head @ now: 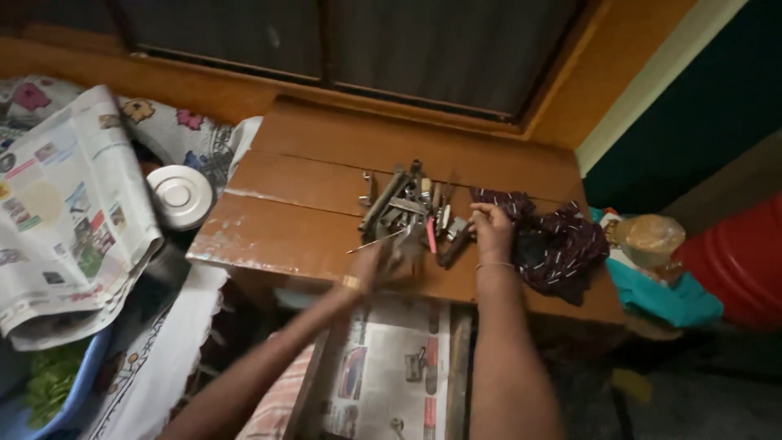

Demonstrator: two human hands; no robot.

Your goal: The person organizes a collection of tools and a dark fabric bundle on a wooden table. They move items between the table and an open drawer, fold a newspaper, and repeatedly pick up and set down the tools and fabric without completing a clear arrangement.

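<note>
A folded newspaper with colour pictures (69,220) lies at the left over a flower-printed cloth (175,122), and just beside its right edge sits a round white lid (179,195). A crumpled dark maroon patterned cloth (558,244) lies on the right end of the worn brown wooden table (277,220), with a teal cloth (664,297) and a red plastic tub (737,261) further right. Below the table's front edge lies a newspaper sheet (391,367); a blue basin holding green leaves (49,387) sits at the lower left.
</note>
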